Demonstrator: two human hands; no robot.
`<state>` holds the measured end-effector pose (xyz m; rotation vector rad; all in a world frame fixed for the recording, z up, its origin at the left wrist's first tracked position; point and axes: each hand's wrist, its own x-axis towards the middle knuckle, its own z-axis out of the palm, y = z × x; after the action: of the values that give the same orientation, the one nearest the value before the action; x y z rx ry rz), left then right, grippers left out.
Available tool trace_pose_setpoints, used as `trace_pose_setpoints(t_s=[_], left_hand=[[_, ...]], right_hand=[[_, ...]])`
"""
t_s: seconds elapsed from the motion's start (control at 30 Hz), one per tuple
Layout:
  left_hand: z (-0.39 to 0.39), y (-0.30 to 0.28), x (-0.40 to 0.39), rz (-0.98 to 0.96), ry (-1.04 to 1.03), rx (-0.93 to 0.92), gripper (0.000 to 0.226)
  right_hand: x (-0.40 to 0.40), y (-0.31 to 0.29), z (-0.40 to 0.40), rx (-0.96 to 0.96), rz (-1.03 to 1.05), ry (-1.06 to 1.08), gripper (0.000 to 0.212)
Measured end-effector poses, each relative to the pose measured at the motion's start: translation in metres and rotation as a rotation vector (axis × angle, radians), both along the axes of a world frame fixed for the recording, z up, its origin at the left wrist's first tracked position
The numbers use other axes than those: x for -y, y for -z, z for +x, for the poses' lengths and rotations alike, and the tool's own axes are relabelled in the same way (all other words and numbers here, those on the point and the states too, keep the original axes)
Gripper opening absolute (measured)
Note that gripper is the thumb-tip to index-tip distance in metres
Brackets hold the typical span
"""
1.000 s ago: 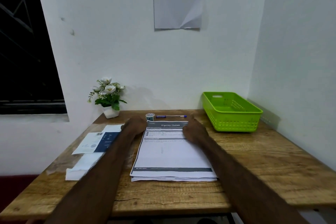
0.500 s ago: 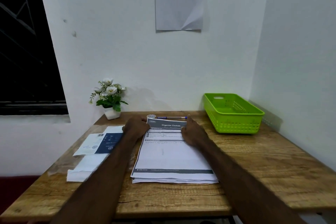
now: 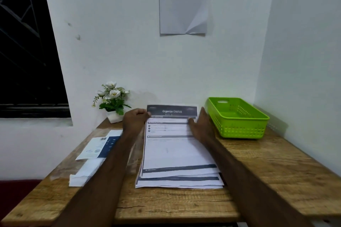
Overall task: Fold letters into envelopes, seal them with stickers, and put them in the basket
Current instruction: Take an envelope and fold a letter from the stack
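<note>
Both hands lift the far end of the top white printed letter sheet (image 3: 173, 145) off the stack at the wooden bench's (image 3: 276, 180) middle. Left hand (image 3: 135, 120) pinches its far-left corner; right hand (image 3: 200, 127) rests straight-fingered along its right edge.

two bare forearms, no sleeves showing, left hand (image 3: 135, 121) and right hand (image 3: 202, 127) bare too, fingers slightly motion-blurred

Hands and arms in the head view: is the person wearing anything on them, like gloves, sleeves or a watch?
No. Both the left hand and the right hand are bare, with no gloves, rings or watch visible. The forearms are uncovered as far as the picture's lower edge, so no sleeves show.
</note>
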<state>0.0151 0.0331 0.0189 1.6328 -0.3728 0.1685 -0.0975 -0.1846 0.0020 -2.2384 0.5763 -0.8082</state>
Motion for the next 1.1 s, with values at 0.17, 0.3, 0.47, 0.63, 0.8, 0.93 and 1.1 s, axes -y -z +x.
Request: trace_pose_setpoints(t_s=[0.17, 0.3, 0.47, 0.63, 0.8, 0.93, 1.1], left_hand=[[-0.018, -0.030, -0.012, -0.281, 0.139, -0.040, 0.009], [-0.017, -0.038, -0.015, -0.356, 0.135, -0.020, 0.022], [-0.016, -0.042, -0.015, -0.354, 0.139, 0.026, 0.018], [-0.011, -0.043, -0.010, -0.335, 0.122, 0.101, 0.015], [-0.018, -0.042, -0.008, -0.293, 0.293, -0.085, 0.018], [-0.018, -0.030, -0.009, -0.108, 0.495, -0.221, 0.029], [-0.023, -0.024, -0.004, -0.208, 0.570, -0.271, 0.028]], right_hand=[[-0.001, -0.030, -0.014, 0.383, 0.428, -0.249, 0.039], [0.002, -0.051, -0.024, 0.433, 0.439, -0.394, 0.018], [0.017, -0.076, -0.026, 0.329, 0.548, -0.517, 0.029], [0.024, -0.083, -0.025, 0.278, 0.547, -0.539, 0.028], [0.024, -0.064, -0.010, 0.445, 0.503, -0.353, 0.019], [0.022, -0.064, -0.009, 0.546, 0.483, -0.325, 0.021], [0.021, -0.066, -0.008, 0.604, 0.505, -0.338, 0.018]])
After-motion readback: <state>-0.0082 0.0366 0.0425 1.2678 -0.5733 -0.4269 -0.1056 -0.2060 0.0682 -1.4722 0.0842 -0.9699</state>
